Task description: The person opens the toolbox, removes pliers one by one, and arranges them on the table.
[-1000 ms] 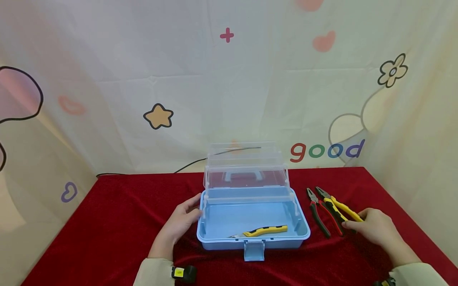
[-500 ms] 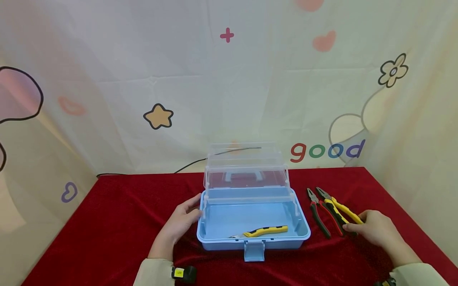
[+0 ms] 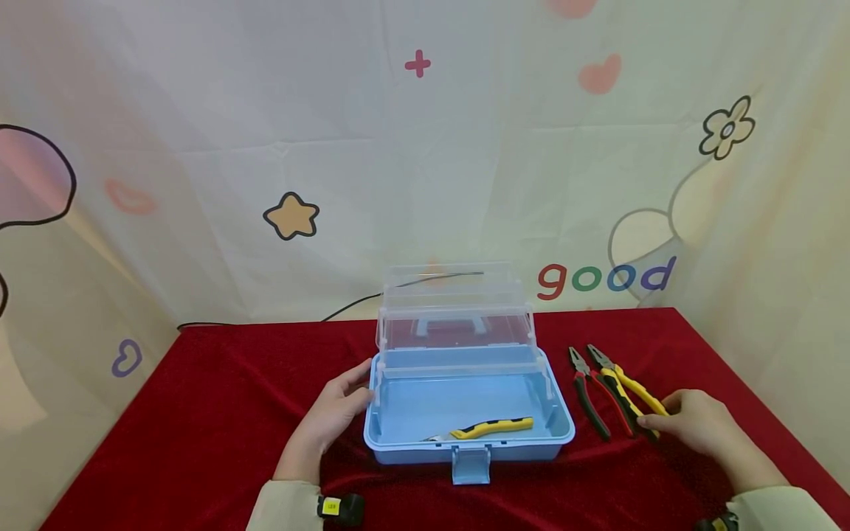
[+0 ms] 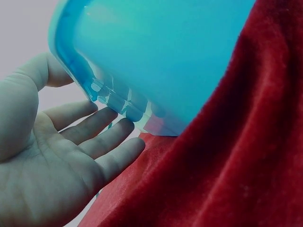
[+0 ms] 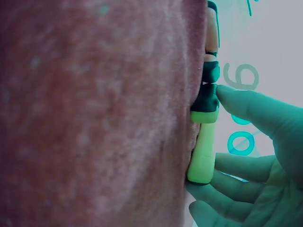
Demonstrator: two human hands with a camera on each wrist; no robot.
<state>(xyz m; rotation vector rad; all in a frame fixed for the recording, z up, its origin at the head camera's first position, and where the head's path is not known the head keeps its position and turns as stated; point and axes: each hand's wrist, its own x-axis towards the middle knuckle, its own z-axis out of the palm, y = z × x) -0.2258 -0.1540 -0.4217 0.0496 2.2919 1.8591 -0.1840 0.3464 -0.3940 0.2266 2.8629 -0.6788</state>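
Observation:
A light blue toolbox stands with its clear lid raised in the head view. Inside, along the front, lies a yellow-and-black utility knife. My left hand is at the box's left side, thumb over the rim and nearly straight fingers against the outer wall in the left wrist view. To the right, my right hand holds a pair of yellow-and-black pliers by the handles, thumb on one and fingers at the other. Red-and-black pliers lie just beside them.
Dark red cloth covers the table. A white printed curtain hangs right behind it, and a thin black cable runs up along the curtain. The toolbox's latch hangs down at the front.
The yellow-and-black pliers' handles have drawn slightly closer together in my right hand. My left hand and the toolbox stay put; the head view has shifted a little.

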